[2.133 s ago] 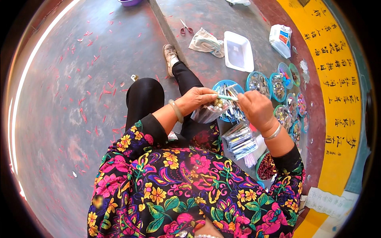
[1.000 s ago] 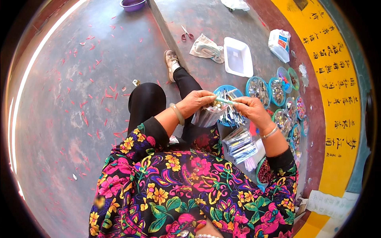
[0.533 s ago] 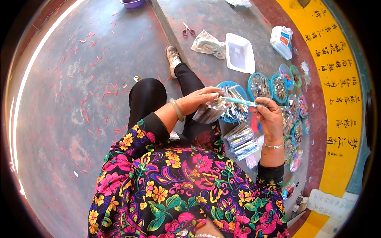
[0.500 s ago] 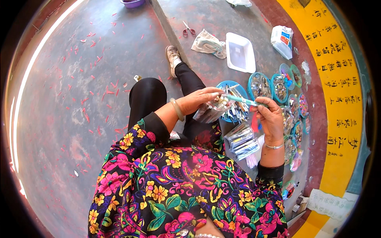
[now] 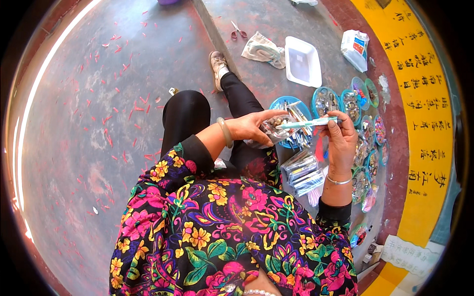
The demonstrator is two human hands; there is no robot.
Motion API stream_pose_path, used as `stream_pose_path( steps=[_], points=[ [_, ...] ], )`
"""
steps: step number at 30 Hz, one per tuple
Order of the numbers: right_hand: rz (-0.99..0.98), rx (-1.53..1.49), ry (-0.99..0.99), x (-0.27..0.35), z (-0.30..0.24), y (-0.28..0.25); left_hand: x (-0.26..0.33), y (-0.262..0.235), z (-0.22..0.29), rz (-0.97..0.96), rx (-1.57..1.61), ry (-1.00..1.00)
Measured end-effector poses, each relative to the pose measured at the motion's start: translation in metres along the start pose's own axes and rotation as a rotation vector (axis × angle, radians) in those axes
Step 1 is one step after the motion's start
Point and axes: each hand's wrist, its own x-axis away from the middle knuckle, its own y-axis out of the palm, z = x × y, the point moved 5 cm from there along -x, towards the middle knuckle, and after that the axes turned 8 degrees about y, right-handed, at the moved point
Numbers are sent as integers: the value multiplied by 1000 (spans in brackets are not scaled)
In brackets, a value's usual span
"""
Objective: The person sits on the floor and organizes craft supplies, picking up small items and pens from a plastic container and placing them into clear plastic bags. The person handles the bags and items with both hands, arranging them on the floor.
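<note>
A teal and white pen [image 5: 308,123] is pinched between the thumb and fingers of my right hand [image 5: 340,140]. It lies nearly level, its left end reaching over the mouth of a clear plastic bag [image 5: 270,129]. My left hand [image 5: 252,127] grips that bag, thumb on the near side and fingers on the far side. Pen ends show inside the bag; its lower part is hidden behind my hand. Just beyond it, a blue basket [image 5: 272,102] holds many loose pens. Filled clear packs of pens [image 5: 302,172] lie stacked below my right hand.
Several round baskets of small parts, one a blue basket [image 5: 314,96], stand at the right. Farther off are a white tray [image 5: 288,61], a cloth [image 5: 261,49], scissors [image 5: 237,32] and a white package [image 5: 354,49]. Red scraps [image 5: 109,135] litter the floor at left.
My left hand has drawn off the pen's left end and now sits around the bag. The right hand has risen slightly, turning the pen nearly level.
</note>
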Motion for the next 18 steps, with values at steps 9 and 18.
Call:
stream_pose_path(
  steps=[9,18],
  points=[
    [-146,253,-92,0,-8,29,-1,-1,-7,10,-118,-52],
    [-193,319,-110,-2,-10,49,0,-2,-6,10,-190,-13]
  ],
)
